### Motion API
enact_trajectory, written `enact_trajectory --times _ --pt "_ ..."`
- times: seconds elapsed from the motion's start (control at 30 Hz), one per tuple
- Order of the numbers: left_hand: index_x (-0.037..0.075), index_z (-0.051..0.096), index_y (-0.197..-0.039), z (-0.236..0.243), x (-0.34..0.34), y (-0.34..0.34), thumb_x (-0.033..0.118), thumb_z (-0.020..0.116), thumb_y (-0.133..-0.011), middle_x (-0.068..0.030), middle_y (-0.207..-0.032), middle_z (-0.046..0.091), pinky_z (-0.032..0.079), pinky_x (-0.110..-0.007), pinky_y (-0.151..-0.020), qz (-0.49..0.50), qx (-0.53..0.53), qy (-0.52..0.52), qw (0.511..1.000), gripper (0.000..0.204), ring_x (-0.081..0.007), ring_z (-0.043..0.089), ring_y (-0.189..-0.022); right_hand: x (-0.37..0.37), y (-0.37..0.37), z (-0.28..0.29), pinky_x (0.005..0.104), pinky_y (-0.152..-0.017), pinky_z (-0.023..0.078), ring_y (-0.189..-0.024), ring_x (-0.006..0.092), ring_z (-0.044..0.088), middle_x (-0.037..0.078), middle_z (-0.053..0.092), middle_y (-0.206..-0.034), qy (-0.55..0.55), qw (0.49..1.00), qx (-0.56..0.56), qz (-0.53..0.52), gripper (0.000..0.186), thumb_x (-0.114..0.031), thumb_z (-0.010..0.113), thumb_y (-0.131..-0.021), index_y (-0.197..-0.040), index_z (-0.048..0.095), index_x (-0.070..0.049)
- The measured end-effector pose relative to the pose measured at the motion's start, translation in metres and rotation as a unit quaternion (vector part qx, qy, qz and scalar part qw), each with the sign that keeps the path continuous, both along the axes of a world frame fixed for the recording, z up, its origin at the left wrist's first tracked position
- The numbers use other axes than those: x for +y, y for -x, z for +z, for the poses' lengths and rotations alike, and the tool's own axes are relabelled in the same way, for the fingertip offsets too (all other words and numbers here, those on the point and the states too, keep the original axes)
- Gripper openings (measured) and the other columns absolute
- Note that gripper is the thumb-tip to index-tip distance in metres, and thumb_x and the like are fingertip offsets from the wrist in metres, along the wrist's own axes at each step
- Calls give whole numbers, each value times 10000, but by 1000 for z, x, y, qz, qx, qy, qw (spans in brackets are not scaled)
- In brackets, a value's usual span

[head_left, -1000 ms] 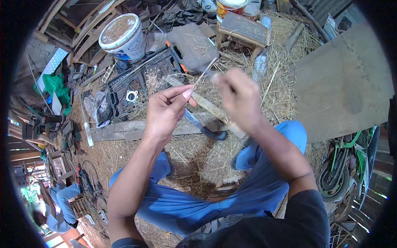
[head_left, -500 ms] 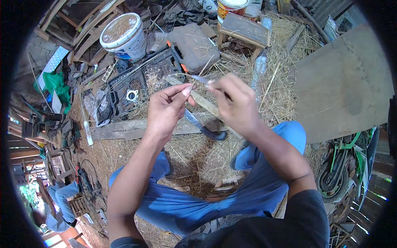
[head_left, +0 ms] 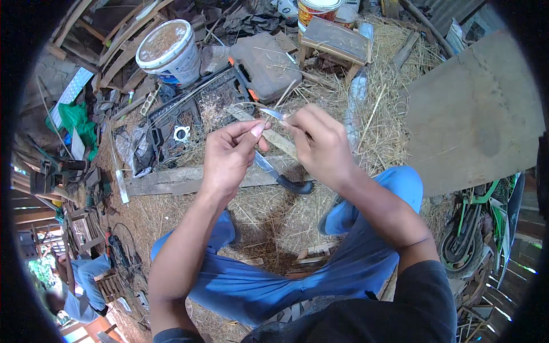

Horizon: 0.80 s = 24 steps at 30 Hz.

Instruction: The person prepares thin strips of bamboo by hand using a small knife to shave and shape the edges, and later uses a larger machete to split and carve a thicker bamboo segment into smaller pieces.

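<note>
My left hand (head_left: 229, 151) is raised over the middle of the work spot, thumb and forefinger pinched on something thin, mostly hidden by the fingertips. Just to its right, my right hand (head_left: 320, 137) grips a small knife (head_left: 273, 114), its blade pointing left above the left fingertips. Only the blade shows; the fist covers the handle. A thin curved strip (head_left: 247, 104) appears near the blade's tip; whether it is held, I cannot tell. Below the hands, a larger knife (head_left: 294, 184) with a black handle lies across a wooden plank (head_left: 171, 180).
Beyond the hands are a grey tool case (head_left: 266, 63), an open black case tray (head_left: 163, 134) with a metal flange (head_left: 181, 134), a white bucket (head_left: 171, 54) and a small wooden stool (head_left: 337, 43). A brown board (head_left: 474, 120) lies right, above a green motorcycle (head_left: 474, 223). Another person (head_left: 86, 286) sits far left.
My right hand has drawn slightly left and down, and the small knife's blade now shows more sharply. My left hand stays almost in place, still pinching.
</note>
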State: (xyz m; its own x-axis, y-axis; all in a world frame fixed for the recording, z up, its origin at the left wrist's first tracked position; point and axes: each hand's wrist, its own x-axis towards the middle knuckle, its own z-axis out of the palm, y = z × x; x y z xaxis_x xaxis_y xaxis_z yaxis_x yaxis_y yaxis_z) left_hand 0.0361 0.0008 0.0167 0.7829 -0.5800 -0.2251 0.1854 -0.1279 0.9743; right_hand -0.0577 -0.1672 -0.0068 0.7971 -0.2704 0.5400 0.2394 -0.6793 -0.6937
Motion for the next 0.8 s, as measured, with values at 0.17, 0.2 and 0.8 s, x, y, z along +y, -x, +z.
enact_trajectory --times 0.17,0.2,0.8 --pt "-28 692 -1145 5 0 1 145 623 -1002 -2 -716 617 256 -200 -455 -3 7 8 1000 235 -21 354 -504 -8 -7 4 443 -673 509 -785 366 650 149 614 -875 -29 999 -27 -32 48 -6 642 -888 -921 625 -37" --pt "-28 692 -1145 4 -1 2 145 623 -1002 -2 -716 617 256 -200 -455 -2 7 9 1000 235 -21 354 -504 -11 -8 1 443 -673 509 -785 366 650 149 614 -875 -28 999 -27 -30 48 -6 642 -888 -921 625 -37" --pt "-26 672 -1173 1 1 4 124 624 -997 -47 -814 668 298 -191 -479 -8 39 59 997 236 -25 391 -540 2 -3 -8 450 -604 514 -705 344 651 123 600 -844 20 999 -39 23 75 -91 696 -895 -906 631 -57"
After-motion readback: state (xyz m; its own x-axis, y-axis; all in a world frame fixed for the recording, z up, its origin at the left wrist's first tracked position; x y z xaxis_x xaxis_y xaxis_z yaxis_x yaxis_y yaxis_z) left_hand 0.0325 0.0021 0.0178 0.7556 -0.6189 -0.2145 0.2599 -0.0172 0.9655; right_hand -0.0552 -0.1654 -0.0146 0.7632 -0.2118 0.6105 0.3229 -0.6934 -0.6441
